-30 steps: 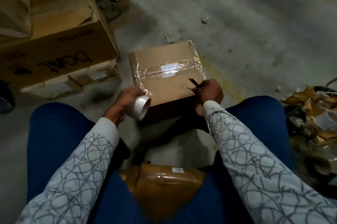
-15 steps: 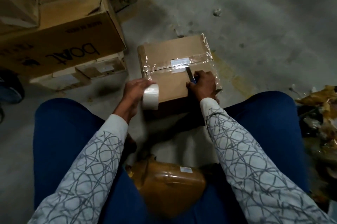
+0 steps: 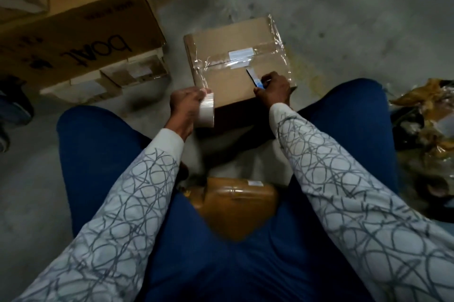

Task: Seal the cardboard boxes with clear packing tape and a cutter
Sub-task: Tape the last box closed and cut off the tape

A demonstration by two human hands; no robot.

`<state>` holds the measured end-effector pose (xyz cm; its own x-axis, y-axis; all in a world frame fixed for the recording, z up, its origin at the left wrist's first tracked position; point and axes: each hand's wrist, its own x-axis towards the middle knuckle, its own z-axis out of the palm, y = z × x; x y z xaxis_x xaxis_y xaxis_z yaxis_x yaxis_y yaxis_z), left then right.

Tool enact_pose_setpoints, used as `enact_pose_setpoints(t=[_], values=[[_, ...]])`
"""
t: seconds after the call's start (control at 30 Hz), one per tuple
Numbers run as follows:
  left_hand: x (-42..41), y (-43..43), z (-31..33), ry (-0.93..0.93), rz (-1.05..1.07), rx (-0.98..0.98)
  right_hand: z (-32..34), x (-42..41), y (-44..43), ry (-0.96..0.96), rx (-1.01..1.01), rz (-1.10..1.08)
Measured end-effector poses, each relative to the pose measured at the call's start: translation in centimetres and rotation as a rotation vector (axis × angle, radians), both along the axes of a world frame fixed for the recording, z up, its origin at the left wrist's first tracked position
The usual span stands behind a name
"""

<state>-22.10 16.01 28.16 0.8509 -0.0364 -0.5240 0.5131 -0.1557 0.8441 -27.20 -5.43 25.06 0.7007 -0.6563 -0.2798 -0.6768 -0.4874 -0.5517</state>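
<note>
A small cardboard box (image 3: 228,38) sits on the concrete floor between my knees, with clear tape across its middle seam and down its right side. My left hand (image 3: 184,105) grips a roll of clear packing tape (image 3: 206,111) at the box's near left corner. My right hand (image 3: 272,89) holds a blue cutter (image 3: 253,78) over the near half of the box top, its blade pointing toward the taped seam.
A large printed carton (image 3: 73,31) and smaller boxes (image 3: 110,80) stand at the left. A brown taped parcel (image 3: 235,206) lies between my legs. Crumpled brown and clear wrapping (image 3: 427,115) is heaped at the right. A dark shoe (image 3: 12,105) sits at the far left.
My right hand slid the cutter up across the box top toward the seam. My left hand brought the tape roll closer to the box's near left corner.
</note>
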Motion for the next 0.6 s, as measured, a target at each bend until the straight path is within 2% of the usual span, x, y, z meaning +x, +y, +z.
enact_pose_setpoints(t=[0.07, 0.17, 0.33, 0.47, 0.6], values=[[-0.9, 0.3, 0.2, -0.086, -0.075, 0.037, 0.6, -0.6, 0.3, 0.017, -0.030, 0.013], [-1.6, 0.7, 0.0, -0.101, -0.124, 0.062, 2.2, -1.3, 1.2, -0.010, -0.008, 0.054], [-2.4, -0.3, 0.7, -0.173, -0.177, 0.081, 4.5, -4.2, 4.4, -0.004, 0.291, 0.235], [-3.0, -1.2, 1.2, -0.215, -0.189, 0.106, 3.7, -5.7, 3.9, -0.033, 0.069, 0.112], [-4.0, -1.3, 0.8, -0.321, -0.247, 0.169, 2.4, -5.4, 0.7, 0.002, 0.061, -0.109]])
